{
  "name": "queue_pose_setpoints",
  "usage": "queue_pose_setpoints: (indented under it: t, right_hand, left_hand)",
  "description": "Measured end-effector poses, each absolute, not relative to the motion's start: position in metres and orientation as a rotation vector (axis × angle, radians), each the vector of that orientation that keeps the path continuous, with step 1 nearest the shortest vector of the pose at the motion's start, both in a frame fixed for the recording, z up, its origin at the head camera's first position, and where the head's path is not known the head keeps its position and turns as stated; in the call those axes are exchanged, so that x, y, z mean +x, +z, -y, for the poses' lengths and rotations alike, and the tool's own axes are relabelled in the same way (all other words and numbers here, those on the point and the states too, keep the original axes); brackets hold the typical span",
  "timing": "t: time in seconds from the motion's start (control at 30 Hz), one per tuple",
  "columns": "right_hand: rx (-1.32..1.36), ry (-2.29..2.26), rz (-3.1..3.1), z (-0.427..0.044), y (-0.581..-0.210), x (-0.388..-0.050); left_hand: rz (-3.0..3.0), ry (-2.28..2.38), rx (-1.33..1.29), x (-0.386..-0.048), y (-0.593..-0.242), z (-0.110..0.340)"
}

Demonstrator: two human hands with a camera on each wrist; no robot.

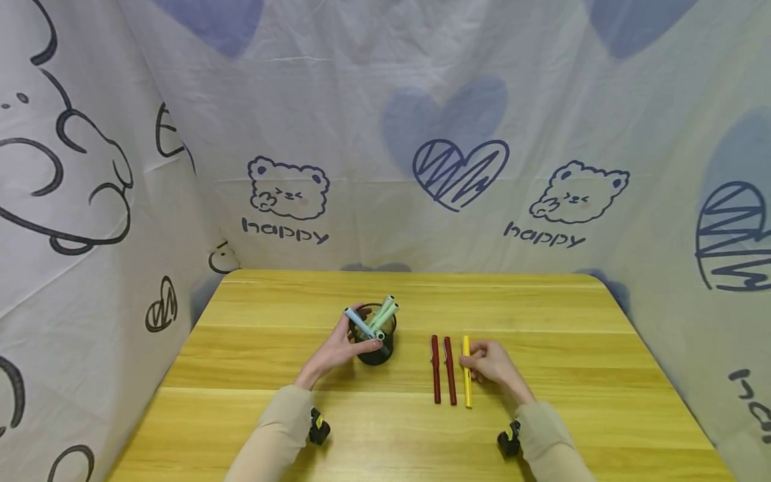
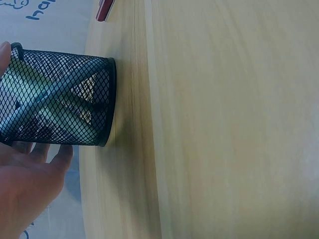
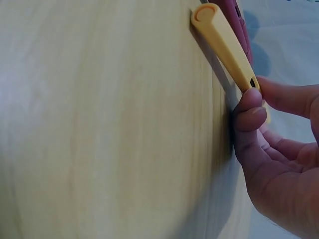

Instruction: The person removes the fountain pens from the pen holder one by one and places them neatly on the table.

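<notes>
My left hand (image 1: 332,353) grips a black mesh pen holder (image 1: 376,355) from its left side, thumb in front and fingers behind. Light blue (image 1: 359,323) and light green pens (image 1: 388,313) lean inside it, caps up. To the right, my right hand (image 1: 495,365) pinches a yellow pen (image 3: 227,47) between thumb and fingers near its middle. In the right wrist view, the pen's near end shows a shadow on the table beside it. Just left of the yellow pen lie two dark red pens, one (image 1: 436,375) beside the other (image 1: 450,376), roughly parallel.
The wooden table (image 1: 385,442) has a far edge that meets a white cloth (image 1: 373,227) printed with hearts and bears. Cloth also hangs at the left and right sides. Small black devices sit at the left wrist (image 1: 318,426) and right wrist (image 1: 509,439).
</notes>
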State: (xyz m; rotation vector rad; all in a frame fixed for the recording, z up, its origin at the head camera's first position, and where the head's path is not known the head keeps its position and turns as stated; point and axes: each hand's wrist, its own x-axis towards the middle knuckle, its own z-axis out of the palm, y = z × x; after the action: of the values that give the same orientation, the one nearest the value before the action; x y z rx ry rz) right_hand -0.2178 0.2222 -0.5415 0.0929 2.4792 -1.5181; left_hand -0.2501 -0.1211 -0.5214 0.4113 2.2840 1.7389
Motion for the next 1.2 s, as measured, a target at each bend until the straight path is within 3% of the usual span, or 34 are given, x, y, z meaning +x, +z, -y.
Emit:
queue_pose_setpoints:
  t: [1.2]
  right_hand:
    - [0.155, -1.312, -2.611, -0.2143, -0.5383, -0.2183]
  left_hand:
    - [-2.267, 1.740, 0.392, -0.2484, -0.5204, 0.1211]
